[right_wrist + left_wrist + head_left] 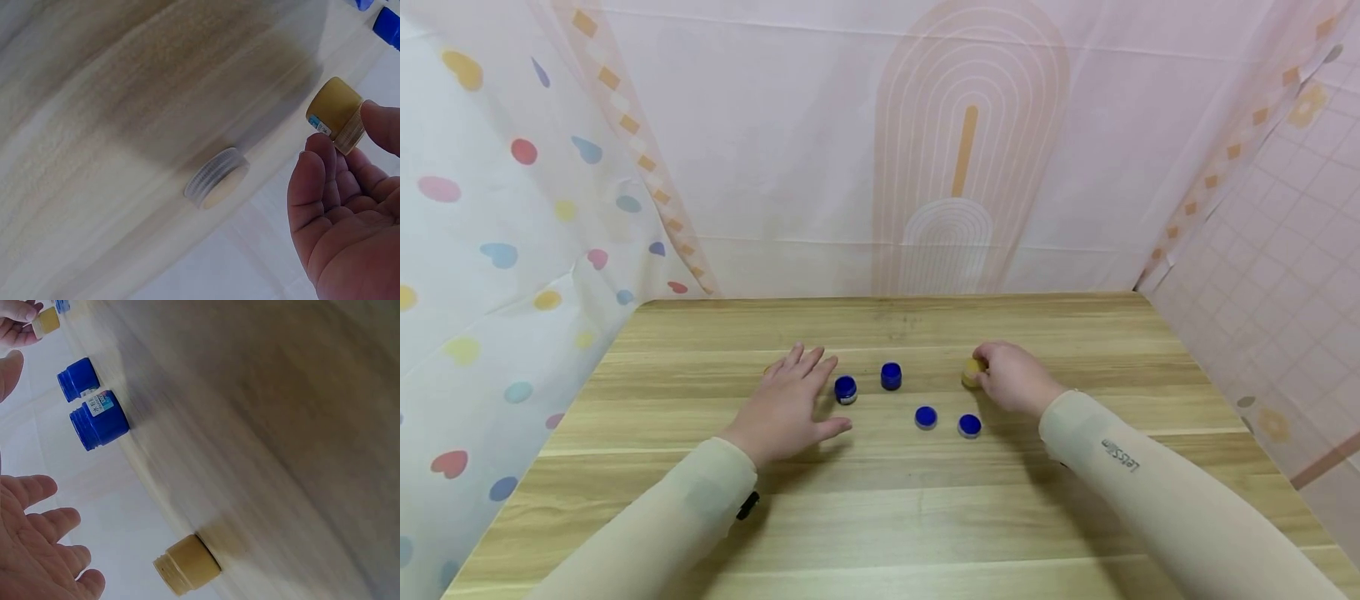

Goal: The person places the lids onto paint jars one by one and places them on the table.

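My right hand [1017, 379] pinches a small yellow jar [334, 107] between thumb and fingers, by its clear upper end. Whether that end is a cap or a bare neck I cannot tell. My left hand [786, 408] hovers with fingers spread, left of a blue jar [846, 389] and holding nothing. A second blue jar [891, 376] stands just beyond to the right; both show threaded necks without lids in the left wrist view. Another uncapped yellow jar [187, 565] stands near my left fingers, mostly hidden behind them in the head view.
Two blue lids [926, 417] [970, 426] lie on the wooden table [880, 508], nearer me than the jars. A ribbed clear lid with a pale top [217, 178] lies near my right hand. Patterned cloth [775, 150] hangs behind the table and at both sides.
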Demonstrator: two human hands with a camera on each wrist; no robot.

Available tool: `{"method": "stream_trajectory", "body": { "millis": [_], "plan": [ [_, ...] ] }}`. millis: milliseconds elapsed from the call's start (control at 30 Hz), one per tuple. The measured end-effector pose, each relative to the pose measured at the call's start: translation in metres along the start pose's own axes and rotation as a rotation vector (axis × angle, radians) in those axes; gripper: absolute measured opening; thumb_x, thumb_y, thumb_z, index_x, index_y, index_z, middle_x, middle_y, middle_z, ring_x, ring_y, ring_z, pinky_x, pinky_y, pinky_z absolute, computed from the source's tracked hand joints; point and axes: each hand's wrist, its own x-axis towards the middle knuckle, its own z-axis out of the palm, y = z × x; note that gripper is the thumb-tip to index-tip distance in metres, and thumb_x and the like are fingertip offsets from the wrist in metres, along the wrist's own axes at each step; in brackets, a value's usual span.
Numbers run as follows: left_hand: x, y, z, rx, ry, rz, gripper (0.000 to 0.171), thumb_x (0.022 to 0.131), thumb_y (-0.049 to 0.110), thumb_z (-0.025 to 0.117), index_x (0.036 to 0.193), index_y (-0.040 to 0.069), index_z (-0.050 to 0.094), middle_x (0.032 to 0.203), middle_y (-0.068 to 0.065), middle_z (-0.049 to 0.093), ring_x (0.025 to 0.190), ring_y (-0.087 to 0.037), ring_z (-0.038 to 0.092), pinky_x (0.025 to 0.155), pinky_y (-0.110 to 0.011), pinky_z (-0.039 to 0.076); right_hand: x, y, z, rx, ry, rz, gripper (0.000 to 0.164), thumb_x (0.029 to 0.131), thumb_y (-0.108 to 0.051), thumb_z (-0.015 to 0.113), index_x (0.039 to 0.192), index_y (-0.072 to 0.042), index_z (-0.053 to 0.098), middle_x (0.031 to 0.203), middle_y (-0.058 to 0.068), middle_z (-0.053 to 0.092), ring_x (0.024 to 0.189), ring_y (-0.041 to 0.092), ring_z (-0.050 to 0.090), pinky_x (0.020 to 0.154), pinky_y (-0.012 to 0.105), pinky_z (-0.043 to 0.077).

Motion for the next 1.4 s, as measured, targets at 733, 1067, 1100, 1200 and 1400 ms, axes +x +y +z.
{"method": "stream_trajectory", "body": {
  "millis": [733,1067,1100,1200,1400],
  "plan": [
    [-0.002,0.001,-0.001,0.007,0.0,-0.006,0.096,0.092,0.068,0.068,0.163,0.01,0.038,0.171,-0.02,0.029,0.161,-0.046,0.017,0.127,-0.066,0.019,0.001,0.001,0.006,-0.01,-0.028,-0.009,0.041,0.105,-0.014,0.064,0.14,0.006,0.059,0.133,0.023,0.068,0.127,0.038,0.064,0.111,0.052,0.05],
    [-0.001,-0.009,-0.003,0.011,0.008,-0.026,0.096,0.092,0.065,0.07,0.162,0.007,0.037,0.171,-0.022,0.026,0.16,-0.05,0.016,0.128,-0.065,0.016,-0.007,0.009,-0.001,0.073,-0.028,0.009,0.053,0.103,-0.016,0.065,0.149,0.008,0.05,0.142,0.029,0.061,0.134,0.044,0.06,0.113,0.055,0.048],
    [-0.001,-0.011,-0.003,0.017,0.008,-0.032,0.097,0.092,0.065,0.07,0.162,0.007,0.037,0.172,-0.022,0.026,0.16,-0.05,0.016,0.128,-0.065,0.016,-0.008,0.011,-0.002,0.077,-0.025,0.009,0.053,0.103,-0.016,0.065,0.149,0.008,0.05,0.142,0.029,0.061,0.134,0.045,0.059,0.113,0.056,0.047],
    [-0.001,-0.018,-0.004,0.021,0.003,-0.061,0.097,0.093,0.065,0.069,0.163,0.007,0.036,0.172,-0.023,0.024,0.16,-0.051,0.014,0.128,-0.065,0.015,-0.012,0.016,-0.005,0.082,-0.016,0.012,0.054,0.103,-0.017,0.065,0.149,0.008,0.05,0.142,0.03,0.06,0.134,0.047,0.058,0.114,0.057,0.046],
    [-0.001,-0.036,-0.006,0.017,-0.004,-0.118,0.097,0.095,0.062,0.069,0.164,0.004,0.032,0.171,-0.027,0.023,0.158,-0.055,0.013,0.128,-0.066,0.012,-0.018,0.028,-0.009,0.07,0.018,0.022,0.053,0.103,-0.017,0.063,0.148,0.008,0.05,0.149,0.032,0.053,0.136,0.049,0.055,0.116,0.059,0.043]
  ]
}}
